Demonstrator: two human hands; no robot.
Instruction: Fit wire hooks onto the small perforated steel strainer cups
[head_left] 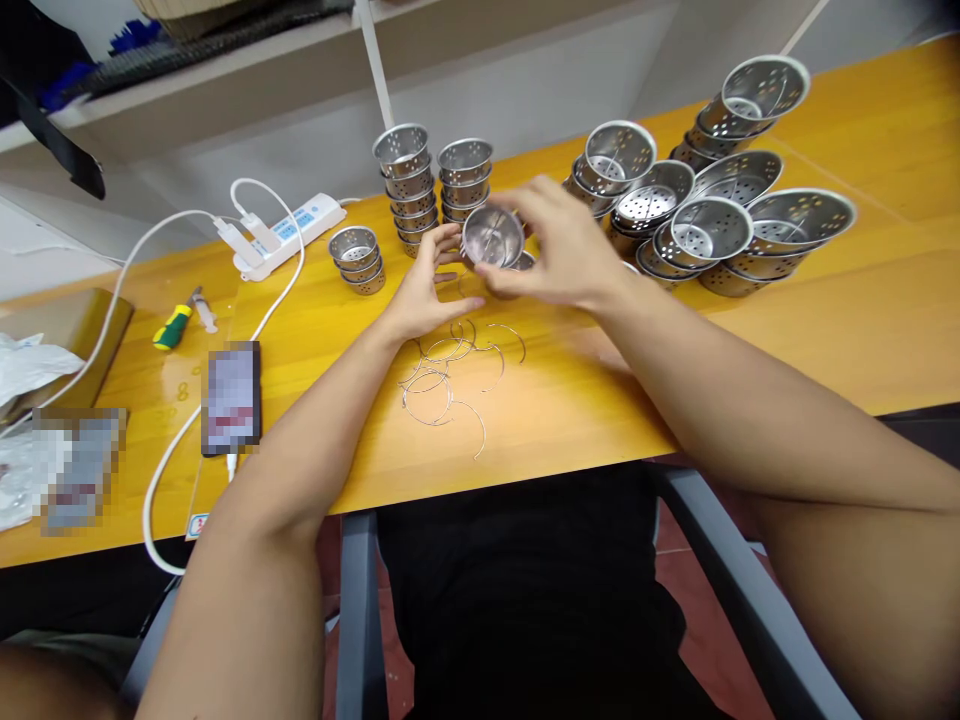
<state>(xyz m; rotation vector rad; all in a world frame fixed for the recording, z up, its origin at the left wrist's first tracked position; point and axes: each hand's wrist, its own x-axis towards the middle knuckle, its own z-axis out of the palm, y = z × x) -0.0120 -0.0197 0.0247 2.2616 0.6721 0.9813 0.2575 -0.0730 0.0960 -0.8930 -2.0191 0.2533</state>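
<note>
- Head view: the left hand [426,290] and the right hand [559,250] close around one small perforated metal cup [492,236] at table centre, fingers curled on its rim.
- At 6 o'clock of the cup lie loose wire rings [450,375], apparently unfitted.
- At 12 o'clock stand stacked cups [409,185]; at 2 o'clock, heaped larger baskets [720,200], judged still waiting.

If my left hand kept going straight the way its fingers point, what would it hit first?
Probably the small metal cup both hands hold: the left hand points up-right at it. Beyond stand the stacked cups, though depth is unclear.
</note>
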